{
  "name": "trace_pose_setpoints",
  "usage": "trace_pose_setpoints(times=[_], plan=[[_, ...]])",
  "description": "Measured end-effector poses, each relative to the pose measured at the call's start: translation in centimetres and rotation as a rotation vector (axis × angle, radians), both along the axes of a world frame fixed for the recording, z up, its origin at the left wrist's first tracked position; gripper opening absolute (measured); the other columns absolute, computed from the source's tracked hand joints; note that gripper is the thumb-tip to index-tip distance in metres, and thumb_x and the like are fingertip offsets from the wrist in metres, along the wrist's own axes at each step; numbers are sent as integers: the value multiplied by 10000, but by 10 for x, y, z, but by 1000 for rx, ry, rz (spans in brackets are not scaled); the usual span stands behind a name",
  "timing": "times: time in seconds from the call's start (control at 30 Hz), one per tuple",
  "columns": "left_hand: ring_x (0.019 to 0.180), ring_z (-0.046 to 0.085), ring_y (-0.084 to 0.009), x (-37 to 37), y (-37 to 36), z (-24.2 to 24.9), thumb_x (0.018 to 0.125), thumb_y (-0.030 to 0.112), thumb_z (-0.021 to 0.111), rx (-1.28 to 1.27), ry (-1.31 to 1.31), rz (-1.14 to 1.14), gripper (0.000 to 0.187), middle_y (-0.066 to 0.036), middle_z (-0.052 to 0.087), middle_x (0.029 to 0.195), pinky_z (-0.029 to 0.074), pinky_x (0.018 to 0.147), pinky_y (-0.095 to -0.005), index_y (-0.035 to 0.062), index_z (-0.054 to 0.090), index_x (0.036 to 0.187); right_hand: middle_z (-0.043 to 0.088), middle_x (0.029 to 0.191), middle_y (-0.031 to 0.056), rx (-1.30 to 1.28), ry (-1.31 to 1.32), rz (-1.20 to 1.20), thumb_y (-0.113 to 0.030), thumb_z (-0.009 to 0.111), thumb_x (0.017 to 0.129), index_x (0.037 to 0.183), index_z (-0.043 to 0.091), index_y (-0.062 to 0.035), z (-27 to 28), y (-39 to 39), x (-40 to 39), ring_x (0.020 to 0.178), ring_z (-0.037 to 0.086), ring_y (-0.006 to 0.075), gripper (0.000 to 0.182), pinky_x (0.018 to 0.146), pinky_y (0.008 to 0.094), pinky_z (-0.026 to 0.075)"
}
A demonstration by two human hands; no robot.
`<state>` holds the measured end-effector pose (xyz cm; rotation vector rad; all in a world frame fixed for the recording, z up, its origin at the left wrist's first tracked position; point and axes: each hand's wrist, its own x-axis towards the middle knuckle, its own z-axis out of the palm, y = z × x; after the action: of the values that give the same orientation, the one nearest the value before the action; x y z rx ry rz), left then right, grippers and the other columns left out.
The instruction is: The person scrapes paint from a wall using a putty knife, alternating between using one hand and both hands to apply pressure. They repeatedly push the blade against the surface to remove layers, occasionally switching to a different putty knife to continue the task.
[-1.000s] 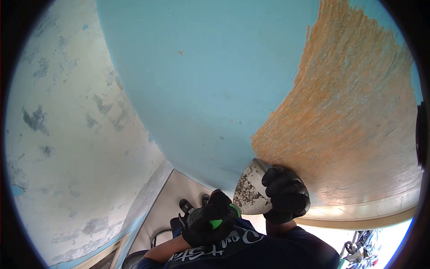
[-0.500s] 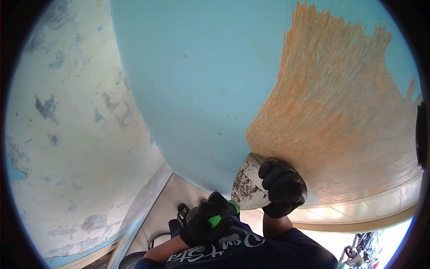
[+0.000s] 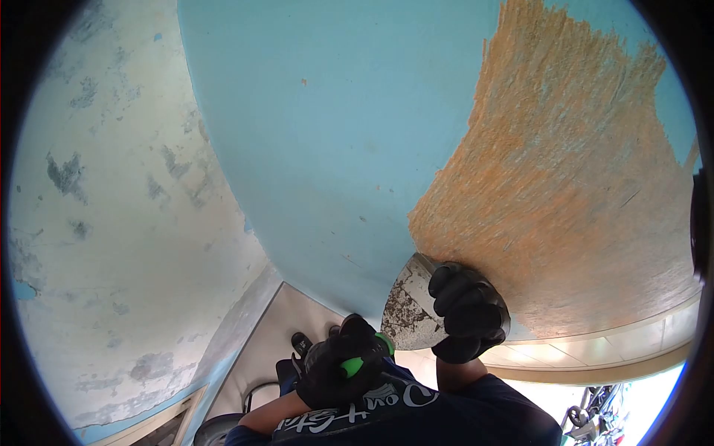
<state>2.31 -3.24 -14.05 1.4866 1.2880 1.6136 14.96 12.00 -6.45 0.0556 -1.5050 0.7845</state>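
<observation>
My right hand (image 3: 468, 312), in a black glove, is closed in a fist against a wide metal scraper blade (image 3: 411, 308) crusted with pale and dark residue. The blade's upper tip meets the wall at the lower left corner of the stripped orange-brown patch (image 3: 550, 163). Lower down, my left hand (image 3: 338, 364), gloved in black too, wraps round a green handle (image 3: 352, 366) close to my chest. Another bit of green shows beside the blade's lower left corner. Whether handle and blade join cannot be made out.
Light blue paint (image 3: 335, 134) covers the wall left of the patch. A whitish, stained wall (image 3: 126, 223) meets it at a corner on the left. Below are the floor (image 3: 290, 320), a shoe (image 3: 300, 343) and, at lower right, a jumble of objects (image 3: 595, 416) in bright light.
The view has shifted slightly, so the marks on the left wall sit a little further left and the patch's top further right. Both hands hold nearly the same pose.
</observation>
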Motion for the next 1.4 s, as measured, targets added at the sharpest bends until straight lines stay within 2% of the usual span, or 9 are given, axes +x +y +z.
trace_pose_setpoints(times=[0.47, 0.5, 0.53, 0.63, 0.7, 0.8, 1.17, 1.37, 1.4], plan=[[813, 692, -299, 2, 10, -22, 748, -6, 815, 183, 245, 174, 400, -122, 714, 949, 526, 719, -406, 58, 604, 1082, 519, 680, 95, 144, -36, 0, -59, 553, 923, 762, 512, -29, -14, 13, 9, 655, 542, 245, 169, 673, 475, 526], [813, 692, -299, -2, 18, -27, 748, -6, 815, 181, 248, 186, 400, -122, 714, 949, 526, 719, -406, 58, 604, 1082, 519, 680, 94, 204, -50, -126, -68, 553, 931, 762, 512, -30, -11, 15, 4, 662, 546, 246, 178, 691, 493, 538], [808, 706, -305, -7, 30, -29, 762, 50, 835, 184, 202, 193, 367, -119, 721, 936, 546, 715, -407, 73, 639, 1071, 518, 680, 92, 254, -69, -257, -76, 552, 939, 762, 511, -31, -10, 13, 3, 669, 551, 248, 187, 710, 511, 550], [797, 720, -312, -6, 28, -24, 772, 120, 864, 201, 126, 202, 339, -119, 723, 913, 565, 703, -403, 95, 671, 1050, 518, 682, 95, 161, -15, -142, -98, 573, 932, 756, 507, -36, -6, 11, 2, 681, 558, 255, 199, 731, 538, 564], [810, 689, -306, 3, 8, -17, 746, 18, 829, 127, 201, 165, 391, -125, 715, 937, 525, 708, -402, 68, 640, 1085, 510, 672, 87, 145, 47, -99, -86, 581, 906, 738, 501, -39, -11, 10, 5, 659, 551, 250, 191, 678, 498, 543], [849, 695, -300, 13, -5, -17, 746, 41, 838, 76, 92, 152, 409, -142, 721, 980, 533, 735, -403, 65, 636, 1101, 490, 643, 73, 121, -43, 26, -101, 651, 896, 707, 493, -41, -12, 10, 12, 599, 514, 236, 253, 596, 414, 456], [861, 713, -309, -5, 3, -12, 769, 86, 849, -31, 158, 35, 383, -162, 720, 983, 549, 751, -403, 57, 636, 1086, 458, 612, 38, 95, -23, 15, -132, 712, 849, 660, 498, -75, -17, 8, 8, 590, 510, 213, 291, 543, 390, 424], [818, 704, -304, -21, 27, -8, 752, 76, 856, 119, 114, -19, 395, -131, 700, 913, 549, 723, -392, 56, 643, 1084, 478, 656, 33, 129, -150, -22, -53, 766, 767, 687, 484, -99, -18, 8, 12, 627, 521, 209, 297, 571, 384, 446], [791, 701, -307, -30, 36, -4, 748, 79, 861, 157, 238, -13, 390, -129, 695, 894, 547, 694, -384, 54, 644, 1071, 499, 679, 36, 100, -227, -233, -10, 774, 742, 703, 480, -103, -15, 4, 9, 647, 518, 209, 311, 610, 386, 462]])
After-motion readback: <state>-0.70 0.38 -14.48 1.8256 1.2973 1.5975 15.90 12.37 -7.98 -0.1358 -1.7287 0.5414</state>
